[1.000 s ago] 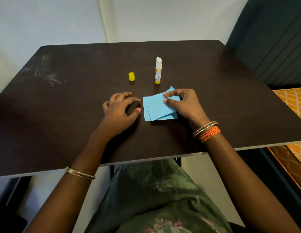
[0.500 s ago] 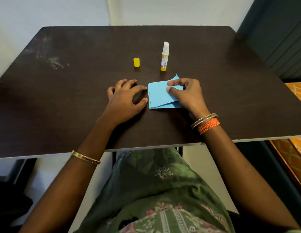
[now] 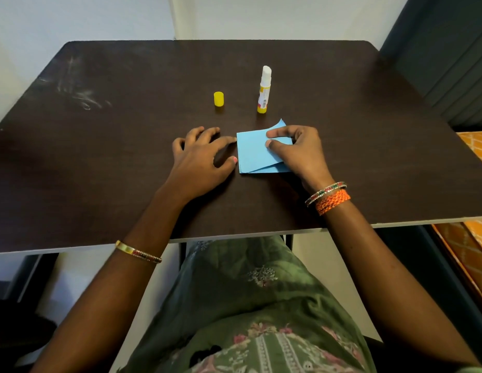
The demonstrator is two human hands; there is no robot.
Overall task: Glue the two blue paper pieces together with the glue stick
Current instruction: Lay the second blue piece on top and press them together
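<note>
Our right hand [image 3: 299,154] pinches the upper blue paper piece [image 3: 254,150] between thumb and forefinger, laid askew on the lower blue piece [image 3: 261,170] on the dark table [image 3: 126,146]. Our left hand [image 3: 199,160] rests open, fingers spread, just beside them. Behind stand the uncapped glue stick [image 3: 264,90] and its yellow cap [image 3: 218,99].

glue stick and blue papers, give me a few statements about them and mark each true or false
1. The glue stick stands upright with its cap off. True.
2. The yellow cap lies on the blue papers. False: it sits on the table, left of the glue stick.
3. The right hand presses on the blue papers. True.
4. The left hand holds the glue stick. False: it rests on the table beside the papers, empty.
5. The two papers lie far apart. False: they overlap.
</note>
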